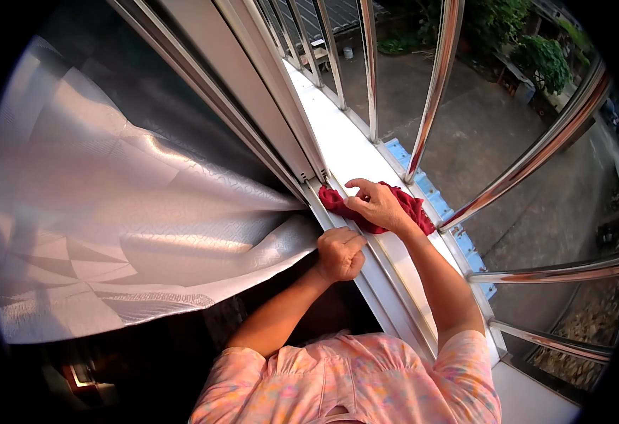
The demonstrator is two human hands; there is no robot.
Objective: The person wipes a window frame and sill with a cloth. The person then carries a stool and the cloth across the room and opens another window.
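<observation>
A crumpled dark red cloth (pixel 412 205) lies across the white window sill and reaches the sliding track (pixel 376 272). My right hand (pixel 378 206) is on top of the cloth, its fingers bent and pressed into it near the end of the sliding window's frame (pixel 309 166). Just below and to the left, my left hand (pixel 341 254) is closed over the inner edge of the window frame, knuckles up. Its fingertips are hidden from view. A pale, shiny patterned curtain (pixel 175 219) hangs to the left, its gathered edge close to my left hand.
Curved metal bars (pixel 433 92) form a guard outside the window. The white sill (pixel 348 131) runs up between the bars and the sliding frame. Beyond the bars, a concrete yard (pixel 514 184) with green plants (pixel 542 62) lies far below. A blue strip (pixel 429 191) edges the sill's outer side.
</observation>
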